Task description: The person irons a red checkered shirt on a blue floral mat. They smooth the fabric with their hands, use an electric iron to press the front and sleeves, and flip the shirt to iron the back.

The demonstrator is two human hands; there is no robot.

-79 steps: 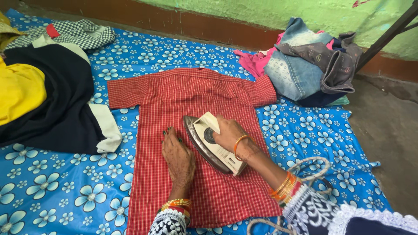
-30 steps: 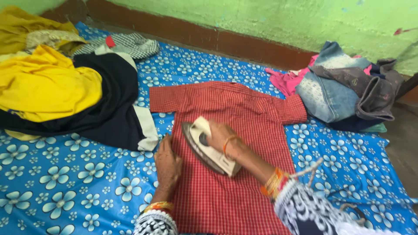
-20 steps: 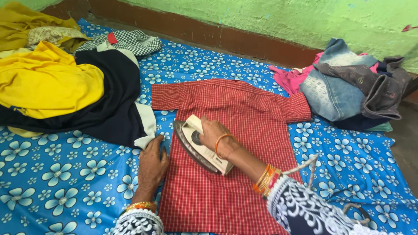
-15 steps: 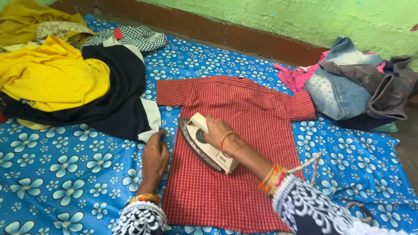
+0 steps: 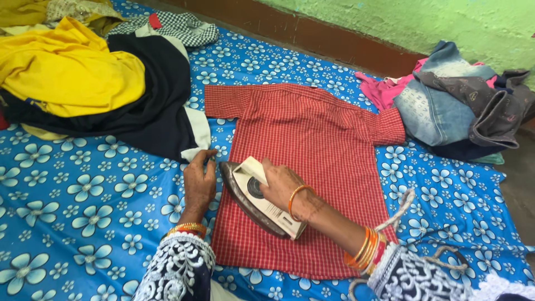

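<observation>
- Both hands are seen at work on a red checked shirt (image 5: 304, 145) spread flat on a blue sheet (image 5: 83, 195) printed with white flowers.
- An electric iron (image 5: 259, 198) is gripped by the right hand (image 5: 281, 187), fingers wrapped over its cream top; its sole is pressed on the lower left part of the shirt, tip pointing up and to the left.
- At the shirt's left edge the left hand (image 5: 199, 181) is laid palm down, fingers loosely curled, holding nothing, partly on the sheet and partly against the cloth.
- Compared with half a second earlier, the iron is found lower on the shirt and closer to its left edge, and the left hand remains at that edge just beside the iron's tip.
- The shirt is shown back side up, short sleeves stretched out to both sides, collar end toward the wall, hem nearest the person; its fabric is smooth, in a fine red and white check.
- A braided cord (image 5: 398, 209) is seen trailing over the sheet by the right forearm.
- Dark and yellow garments (image 5: 83, 83) are heaped to the left, and denim and pink clothes (image 5: 446, 100) are piled to the right, by the green wall (image 5: 434, 22).
</observation>
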